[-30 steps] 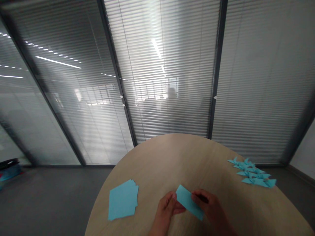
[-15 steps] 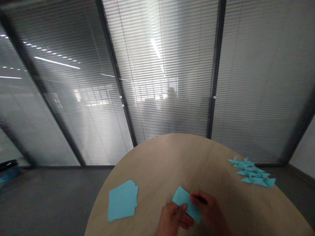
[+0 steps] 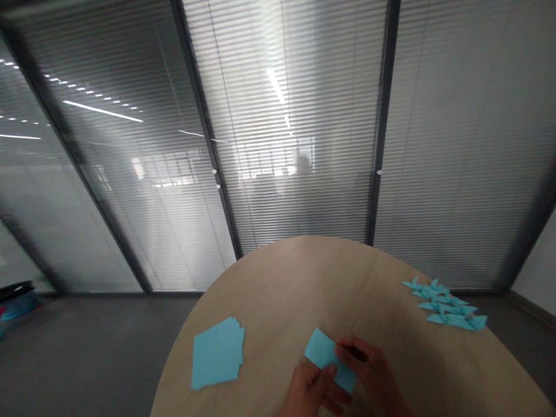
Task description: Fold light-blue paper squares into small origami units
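Note:
A light-blue folded sheet of paper (image 3: 320, 347) is held just over the near part of the table, its edges running at a slant. My left hand (image 3: 310, 387) grips its lower left edge, thumb on top and fingers underneath. My right hand (image 3: 367, 365) is closed on the paper's upper right edge, with thumb and forefinger pinched together. Parts of the paper are hidden behind the fingers of both hands.
To the left lies a fanned stack of light-blue paper sheets (image 3: 217, 356). Several folded light-blue paper figures (image 3: 454, 319) stand in rows near the right edge of the round wooden table (image 3: 304, 278). Glass panels with blinds (image 3: 299, 202) rise beyond it.
My left hand has shifted slightly right and down along the paper, its thumb now nearer the middle. The right hand keeps its pinch almost unmoved.

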Tool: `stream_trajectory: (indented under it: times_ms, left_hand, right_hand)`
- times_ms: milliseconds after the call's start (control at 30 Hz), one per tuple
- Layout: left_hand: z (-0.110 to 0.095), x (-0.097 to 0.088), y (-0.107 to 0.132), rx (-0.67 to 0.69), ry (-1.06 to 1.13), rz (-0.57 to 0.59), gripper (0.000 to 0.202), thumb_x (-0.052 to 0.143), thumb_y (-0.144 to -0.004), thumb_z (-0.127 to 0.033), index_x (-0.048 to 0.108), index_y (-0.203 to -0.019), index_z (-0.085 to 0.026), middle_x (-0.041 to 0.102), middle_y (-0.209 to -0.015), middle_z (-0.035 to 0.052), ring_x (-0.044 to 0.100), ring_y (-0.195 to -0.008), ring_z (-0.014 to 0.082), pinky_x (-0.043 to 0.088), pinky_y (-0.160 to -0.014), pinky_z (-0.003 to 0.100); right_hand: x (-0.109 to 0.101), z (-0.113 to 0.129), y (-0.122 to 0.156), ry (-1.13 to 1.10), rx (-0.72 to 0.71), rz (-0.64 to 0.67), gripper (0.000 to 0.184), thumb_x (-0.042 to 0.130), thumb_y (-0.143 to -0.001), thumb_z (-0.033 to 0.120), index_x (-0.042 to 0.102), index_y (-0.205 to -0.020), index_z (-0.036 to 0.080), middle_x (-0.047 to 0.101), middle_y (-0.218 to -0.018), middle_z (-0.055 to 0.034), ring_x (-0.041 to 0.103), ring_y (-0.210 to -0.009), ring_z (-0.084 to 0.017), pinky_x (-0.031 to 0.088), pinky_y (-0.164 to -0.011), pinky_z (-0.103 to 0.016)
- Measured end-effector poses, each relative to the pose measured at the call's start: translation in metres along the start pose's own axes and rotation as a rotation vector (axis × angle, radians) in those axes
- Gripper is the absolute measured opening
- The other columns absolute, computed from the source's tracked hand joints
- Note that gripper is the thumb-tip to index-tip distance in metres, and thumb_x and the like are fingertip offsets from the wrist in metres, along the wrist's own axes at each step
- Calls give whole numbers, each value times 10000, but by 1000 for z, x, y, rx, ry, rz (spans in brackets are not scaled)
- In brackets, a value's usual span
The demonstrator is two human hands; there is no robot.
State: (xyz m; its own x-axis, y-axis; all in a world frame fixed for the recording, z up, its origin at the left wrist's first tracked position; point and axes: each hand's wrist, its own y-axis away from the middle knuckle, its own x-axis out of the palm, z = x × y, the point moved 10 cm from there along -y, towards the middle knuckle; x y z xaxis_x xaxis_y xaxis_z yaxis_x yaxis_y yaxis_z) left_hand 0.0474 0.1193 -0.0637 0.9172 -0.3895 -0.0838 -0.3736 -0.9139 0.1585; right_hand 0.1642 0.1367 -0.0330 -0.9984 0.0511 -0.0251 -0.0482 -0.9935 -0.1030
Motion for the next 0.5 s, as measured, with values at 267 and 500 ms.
stream_trajectory:
  times_ms: [267,500]
  left_hand:
    - [5,9,2,18,-11,64,789,424,-714,-804,721,-820,-81,724,-760,176,691,-661,238,526,-635,334]
    - [5,12,3,11,14,72,742,453,-714,-784,706,-847,-99,721,-811,160,672,-643,212,501,-595,303]
  right_hand:
    - [2,0,2,-64,39,18,377,689,-657,550,709,-684,174,650,-578,-33,582,-535,-181,470,-502,-259]
    - [4,-2,3,-46,47,34,445,654,-673,622,721,-694,183,642,-572,-30,574,-520,-172,457,-472,-240]
